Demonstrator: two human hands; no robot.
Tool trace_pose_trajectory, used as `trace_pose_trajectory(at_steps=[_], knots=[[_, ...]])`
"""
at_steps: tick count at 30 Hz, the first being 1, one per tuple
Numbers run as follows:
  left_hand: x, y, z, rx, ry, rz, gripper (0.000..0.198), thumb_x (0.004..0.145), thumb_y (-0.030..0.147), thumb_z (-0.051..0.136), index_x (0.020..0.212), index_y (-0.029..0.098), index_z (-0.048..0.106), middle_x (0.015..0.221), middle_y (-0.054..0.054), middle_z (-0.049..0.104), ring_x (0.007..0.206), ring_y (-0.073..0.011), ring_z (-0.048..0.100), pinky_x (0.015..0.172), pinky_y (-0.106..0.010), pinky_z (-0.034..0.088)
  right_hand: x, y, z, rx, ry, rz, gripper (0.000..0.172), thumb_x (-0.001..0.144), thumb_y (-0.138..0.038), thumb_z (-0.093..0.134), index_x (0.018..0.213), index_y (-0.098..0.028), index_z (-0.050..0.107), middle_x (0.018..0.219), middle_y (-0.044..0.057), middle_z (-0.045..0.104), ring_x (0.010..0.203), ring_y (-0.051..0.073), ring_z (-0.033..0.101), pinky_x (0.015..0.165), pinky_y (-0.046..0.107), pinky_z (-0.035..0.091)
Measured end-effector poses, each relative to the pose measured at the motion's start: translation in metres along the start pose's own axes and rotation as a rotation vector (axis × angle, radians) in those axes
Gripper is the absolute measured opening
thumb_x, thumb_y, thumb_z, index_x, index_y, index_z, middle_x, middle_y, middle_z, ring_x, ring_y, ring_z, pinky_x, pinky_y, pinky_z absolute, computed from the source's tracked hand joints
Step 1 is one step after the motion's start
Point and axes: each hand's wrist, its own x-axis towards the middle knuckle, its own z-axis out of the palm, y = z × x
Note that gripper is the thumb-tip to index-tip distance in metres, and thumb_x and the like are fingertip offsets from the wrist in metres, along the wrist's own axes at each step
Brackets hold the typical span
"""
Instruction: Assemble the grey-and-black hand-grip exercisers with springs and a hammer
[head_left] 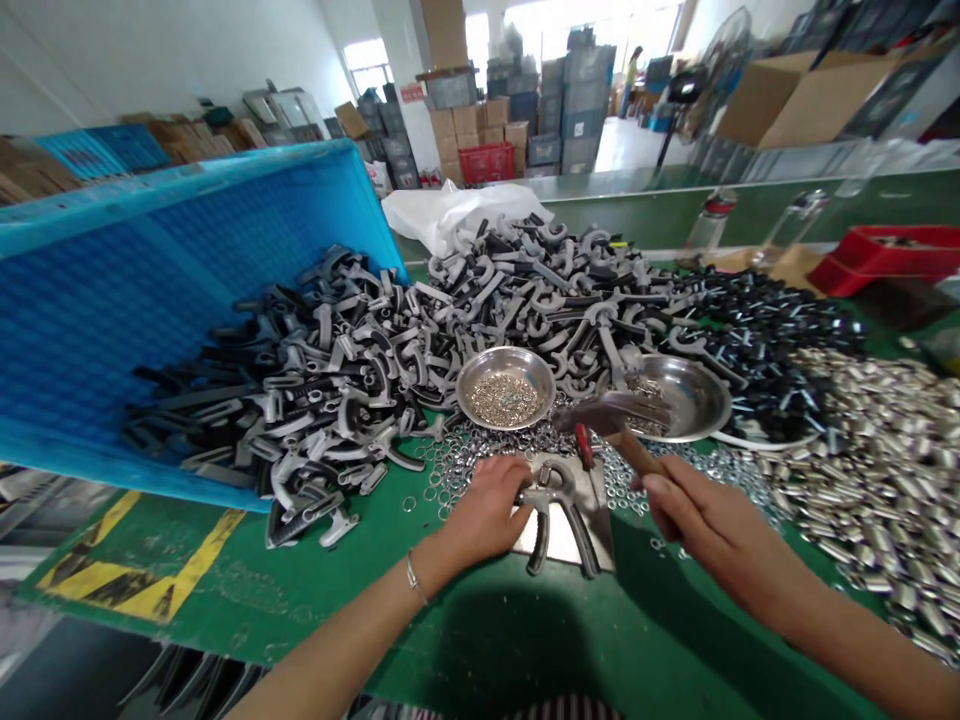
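A grey spring clamp (557, 488) with black-lined handles lies on a flat metal plate (561, 545), its two handles spread toward me. My left hand (491, 500) is closed on the clamp's left side near the pivot; its fingertips are partly hidden. In my right hand (686, 505) is a hammer (636, 455), gripped by its wooden handle. The hammer's metal head is raised above and beyond the plate, slightly blurred. A red-handled screwdriver-like tool (583, 447) rests at the plate's far edge, with its thin shaft pointing toward me.
Behind the plate stand a metal bowl (469, 405) of small brass-coloured pieces and a second bowl (694, 395). Loose rings (442, 480) surround the plate. Clamp parts (517, 290) spill from a tipped blue crate (187, 230). Metal cylinders (862, 470) and black-handled screws (757, 330) are heaped right.
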Motion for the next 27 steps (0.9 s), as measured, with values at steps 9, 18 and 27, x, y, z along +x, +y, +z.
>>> trace_pose_trajectory(at_steps=[9, 18, 27], knots=[[0.003, 0.009, -0.004, 0.270, -0.116, 0.005, 0.014, 0.095, 0.026, 0.053, 0.095, 0.017, 0.063, 0.100, -0.009, 0.063, 0.100, -0.0262, 0.052, 0.093, -0.042, 0.040, 0.040, 0.005, 0.020, -0.098, -0.143, -0.041, 0.039, 0.100, -0.052, 0.033, 0.099, -0.025, 0.062, 0.080, 0.007, 0.071, 0.073, 0.024, 0.064, 0.066, 0.033, 0.042], [0.003, 0.003, 0.002, 0.273, -0.118, 0.009, 0.014, 0.094, 0.027, 0.056, 0.096, 0.016, 0.064, 0.100, -0.008, 0.063, 0.101, -0.0270, 0.051, 0.095, -0.042, 0.039, 0.003, 0.019, 0.030, -0.069, -0.187, -0.016, 0.035, 0.097, -0.053, 0.041, 0.092, -0.025, 0.061, 0.080, 0.006, 0.070, 0.072, 0.024, 0.064, 0.067, 0.033, 0.042], [-0.040, -0.003, -0.039, 0.190, -0.135, -0.014, 0.015, 0.095, 0.033, 0.057, 0.100, 0.021, 0.065, 0.100, -0.006, 0.066, 0.101, -0.0242, 0.054, 0.094, -0.040, 0.036, -0.063, 0.066, 0.045, 0.483, -0.200, 0.377, 0.053, 0.091, -0.070, 0.041, 0.075, -0.023, 0.060, 0.049, -0.002, 0.048, 0.040, 0.013, 0.044, 0.041, 0.025, 0.032]])
